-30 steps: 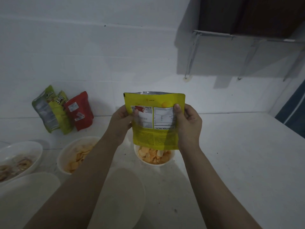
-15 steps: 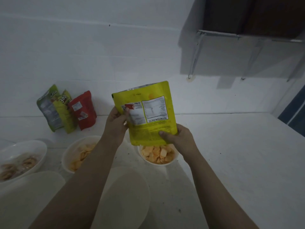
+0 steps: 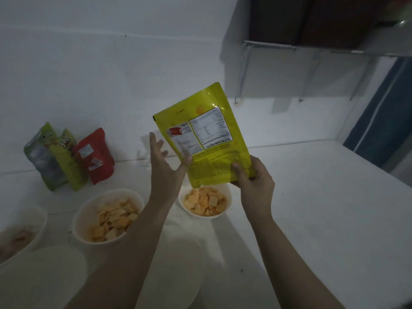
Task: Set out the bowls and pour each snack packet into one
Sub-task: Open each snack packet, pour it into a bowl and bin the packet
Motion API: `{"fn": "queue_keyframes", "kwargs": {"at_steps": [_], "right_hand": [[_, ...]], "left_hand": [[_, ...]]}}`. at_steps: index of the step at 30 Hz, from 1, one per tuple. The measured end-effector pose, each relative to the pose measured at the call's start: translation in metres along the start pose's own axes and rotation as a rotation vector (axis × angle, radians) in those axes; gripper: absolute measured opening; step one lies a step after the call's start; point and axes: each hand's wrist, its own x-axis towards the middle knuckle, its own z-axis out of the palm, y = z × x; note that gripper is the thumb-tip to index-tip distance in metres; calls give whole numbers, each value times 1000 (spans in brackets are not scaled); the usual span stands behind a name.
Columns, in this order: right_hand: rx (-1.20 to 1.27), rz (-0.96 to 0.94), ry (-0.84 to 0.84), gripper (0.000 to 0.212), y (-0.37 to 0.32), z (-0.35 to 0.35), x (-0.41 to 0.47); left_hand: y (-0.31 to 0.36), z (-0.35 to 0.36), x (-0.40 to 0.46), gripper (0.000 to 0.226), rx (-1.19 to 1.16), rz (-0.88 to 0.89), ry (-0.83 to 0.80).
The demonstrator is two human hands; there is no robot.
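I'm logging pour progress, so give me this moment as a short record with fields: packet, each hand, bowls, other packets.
packet: yellow packet upside down over the small bowl of orange crackers
right hand: right hand grips its lower corner
left hand: left hand open, thumb by the packet's edge
bowls: middle bowl holds crackers
other packets: three packets lean against the wall

Dim light falls on a plain white wall (image 3: 93, 70) and a white counter (image 3: 323, 219). Above hangs a dark cabinet (image 3: 312, 18) (metal brackets beneath).
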Motion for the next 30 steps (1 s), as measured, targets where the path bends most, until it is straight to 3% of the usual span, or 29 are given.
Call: {"fn": "queue_keyframes", "kwargs": {"at_steps": [5,13,20,26,30], "right_hand": [[-42,-41,101,24,-27,-30,-32],[-217,-89,414,26,-68,-90,-125],[-489,-53,752,34,-92,-155,-246],[-640,155,982,43,-72,-210,-357],[-741,300,1062,42,-39,-233,-418]], "left_hand": [[19,23,-38,92,189,200,-153],[55,45,-120,79,130,348,-544],[68,57,-231,72,9,387,-926],[46,65,-331,64,-51,322,-1292],[6,72,-382,62,39,227,-1421]]}}
